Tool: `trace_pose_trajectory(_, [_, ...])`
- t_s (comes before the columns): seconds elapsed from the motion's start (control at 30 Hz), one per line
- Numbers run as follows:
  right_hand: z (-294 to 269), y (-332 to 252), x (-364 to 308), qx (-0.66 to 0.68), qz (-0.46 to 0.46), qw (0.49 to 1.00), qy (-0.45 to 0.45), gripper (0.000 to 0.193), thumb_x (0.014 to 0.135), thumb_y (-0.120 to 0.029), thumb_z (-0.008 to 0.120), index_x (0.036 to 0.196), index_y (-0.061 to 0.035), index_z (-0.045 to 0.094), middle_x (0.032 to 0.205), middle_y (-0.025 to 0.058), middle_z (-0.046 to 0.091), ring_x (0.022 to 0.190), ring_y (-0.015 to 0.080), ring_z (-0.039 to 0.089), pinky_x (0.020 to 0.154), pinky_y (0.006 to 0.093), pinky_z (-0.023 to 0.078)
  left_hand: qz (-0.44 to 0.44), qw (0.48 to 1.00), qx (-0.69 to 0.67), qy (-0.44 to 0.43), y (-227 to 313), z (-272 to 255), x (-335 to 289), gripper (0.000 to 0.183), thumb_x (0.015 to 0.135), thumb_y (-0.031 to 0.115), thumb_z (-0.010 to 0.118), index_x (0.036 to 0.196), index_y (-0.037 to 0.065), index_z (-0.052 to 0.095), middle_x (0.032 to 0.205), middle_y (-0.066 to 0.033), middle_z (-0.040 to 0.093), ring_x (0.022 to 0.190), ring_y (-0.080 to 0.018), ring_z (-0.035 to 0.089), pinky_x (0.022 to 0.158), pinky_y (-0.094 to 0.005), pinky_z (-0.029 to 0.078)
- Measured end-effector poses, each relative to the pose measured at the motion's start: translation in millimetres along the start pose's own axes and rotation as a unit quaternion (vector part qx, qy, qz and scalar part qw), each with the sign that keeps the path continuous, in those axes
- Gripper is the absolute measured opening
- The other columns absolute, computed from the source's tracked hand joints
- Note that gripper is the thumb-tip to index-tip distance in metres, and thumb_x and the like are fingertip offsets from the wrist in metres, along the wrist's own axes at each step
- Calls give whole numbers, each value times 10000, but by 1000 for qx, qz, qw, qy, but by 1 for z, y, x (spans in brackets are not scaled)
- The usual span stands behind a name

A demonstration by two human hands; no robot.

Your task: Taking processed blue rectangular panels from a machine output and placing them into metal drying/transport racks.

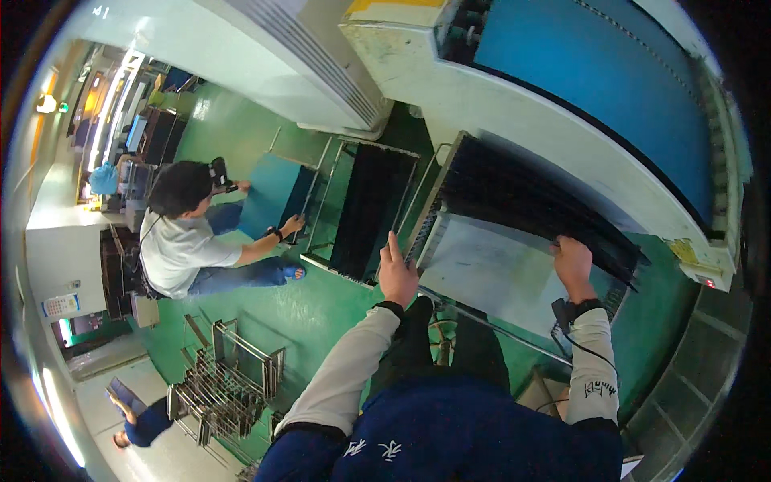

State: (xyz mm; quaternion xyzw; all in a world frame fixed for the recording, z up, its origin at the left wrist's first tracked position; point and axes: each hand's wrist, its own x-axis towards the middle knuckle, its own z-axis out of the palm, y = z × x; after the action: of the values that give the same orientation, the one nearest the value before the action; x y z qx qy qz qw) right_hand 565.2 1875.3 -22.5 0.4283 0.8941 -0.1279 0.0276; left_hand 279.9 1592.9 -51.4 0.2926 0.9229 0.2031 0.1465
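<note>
In front of me stands a wheeled rack holding several thin black panels on edge. A pale grey sheet lies on its near side. My left hand is raised at the rack's left edge, fingers stretched forward and apart, with nothing visible in it. Over at the right, my right hand is curled closed where the grey sheet meets the black panels; its fingertips are hidden, so I cannot tell what it pinches. A black band with a cable is round my right wrist.
Beyond the rack stands a machine with a blue panel on top. Left of my rack is another rack of black panels. A seated co-worker holds a blue panel. Metal frames are stacked behind; another person is farther off.
</note>
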Motion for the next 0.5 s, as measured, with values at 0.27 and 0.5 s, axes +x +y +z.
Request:
trace_pose_trajectory(0.27, [5,6,-1,-11,5,1000,-4,255,827,-253,675,959,-37,647,908,190,666,862,388,645,734,499,500,-10,1000,-21,-8,7,-10,-2,870,799,103,691,1521,85,206,1187,-194,489,985,-405,586,774,-465,518])
trace_pose_trajectory(0.5, [8,2,-1,-22,18,1000,12,326,800,-251,713,1030,-26,661,945,194,676,915,390,643,787,482,500,-27,999,-31,-8,5,-8,-5,832,808,94,672,1514,90,231,1174,-182,496,997,-392,589,774,-460,521])
